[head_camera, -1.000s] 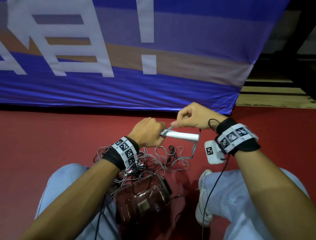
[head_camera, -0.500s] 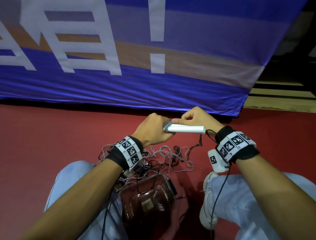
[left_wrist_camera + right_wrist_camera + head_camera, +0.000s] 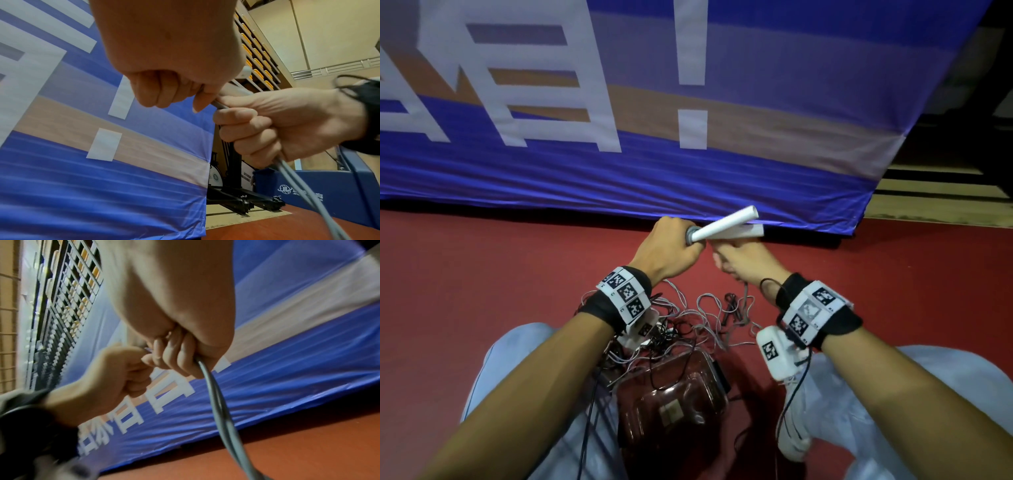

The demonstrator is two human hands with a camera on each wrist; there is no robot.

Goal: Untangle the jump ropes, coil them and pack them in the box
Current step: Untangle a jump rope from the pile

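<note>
A seated person's left hand point(image 3: 669, 251) is gripping two white jump-rope handles point(image 3: 726, 226) while the right hand point(image 3: 743, 262) is clenching their grey cord point(image 3: 304, 186), the tangled ropes point(image 3: 688, 318) at six o'clock lying unsorted, the clear box point(image 3: 674, 401) apparently unpacked.

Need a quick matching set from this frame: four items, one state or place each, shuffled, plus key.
Items:
1. left hand
2. right hand
3. white handles
4. clear box

States:
A. on the red floor between the knees
B. fist around a gray cord that hangs down
C. raised in front of the blue banner, fanned apart
D. grips the handles' gray end

Pairs: 1-D, 2-B, 3-C, 4-A
</note>
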